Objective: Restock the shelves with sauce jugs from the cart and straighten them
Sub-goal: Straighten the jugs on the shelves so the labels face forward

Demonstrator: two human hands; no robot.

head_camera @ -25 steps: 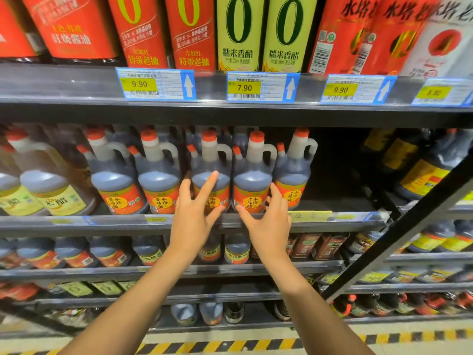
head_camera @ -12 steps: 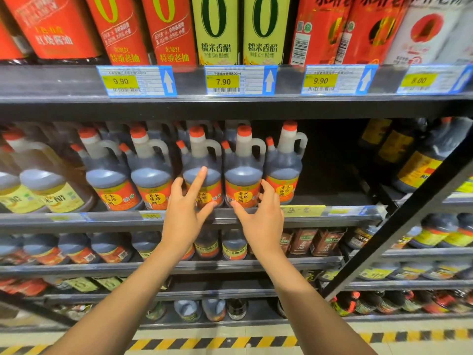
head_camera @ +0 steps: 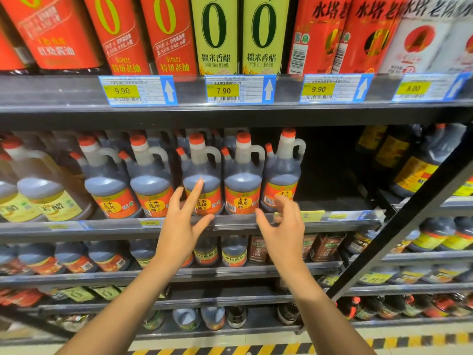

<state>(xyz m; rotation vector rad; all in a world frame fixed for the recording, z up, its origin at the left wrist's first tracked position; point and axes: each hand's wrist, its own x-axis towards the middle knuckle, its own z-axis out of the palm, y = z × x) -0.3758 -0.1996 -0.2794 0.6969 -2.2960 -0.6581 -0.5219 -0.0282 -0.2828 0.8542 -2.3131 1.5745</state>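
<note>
A row of dark sauce jugs with red caps and orange labels stands at the front of the middle shelf (head_camera: 332,221). My left hand (head_camera: 183,224) is spread open in front of the middle jug (head_camera: 202,175), forefinger on its label. My right hand (head_camera: 284,226) hovers with loosely curled fingers between the fourth jug (head_camera: 243,180) and the rightmost jug (head_camera: 282,175), holding nothing. Both hands sit at the shelf's front edge. No cart is in view.
To the right of the rightmost jug the shelf has a dark empty gap (head_camera: 330,175). Yellow-labelled jugs (head_camera: 43,196) stand at the left. Tall bottles (head_camera: 220,34) fill the shelf above. A dark slanted upright (head_camera: 409,221) crosses the right side. Lower shelves hold more bottles.
My right hand has shifted right, from the fourth jug toward the rightmost one, and its fingers have curled. My left hand stays on the middle jug. The view has moved closer.
</note>
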